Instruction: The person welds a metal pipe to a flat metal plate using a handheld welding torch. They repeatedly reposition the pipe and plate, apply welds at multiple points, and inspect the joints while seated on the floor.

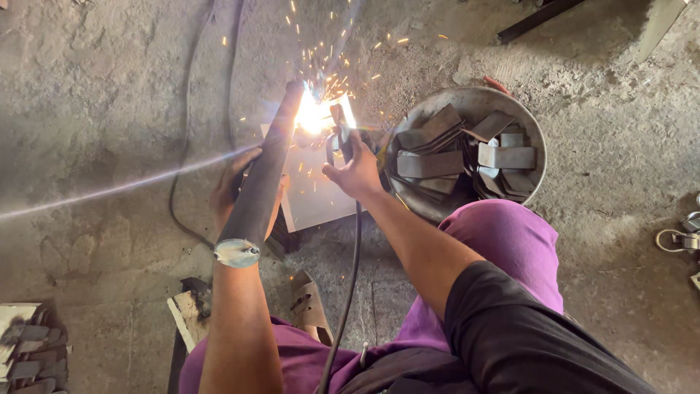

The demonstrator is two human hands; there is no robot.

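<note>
My left hand point(232, 184) grips a long dark metal pipe point(260, 182) that slants up toward a bright welding arc point(315, 115). My right hand point(355, 171) is closed on a welding electrode holder point(339, 138), its tip at the arc where the pipe's far end meets a flat pale metal plate point(317, 193) on the floor. Sparks fly upward from the weld. A black cable point(348, 292) runs from the holder back between my knees.
A round metal basin point(536, 138) full of several flat cut steel pieces point(430, 164) stands right of the plate. Thin cables point(191, 87) trail over the concrete floor at left. Stacked metal pieces point(29, 350) lie bottom left, shackle hardware point(682, 237) at far right. My sandalled foot point(310, 306) rests below the plate.
</note>
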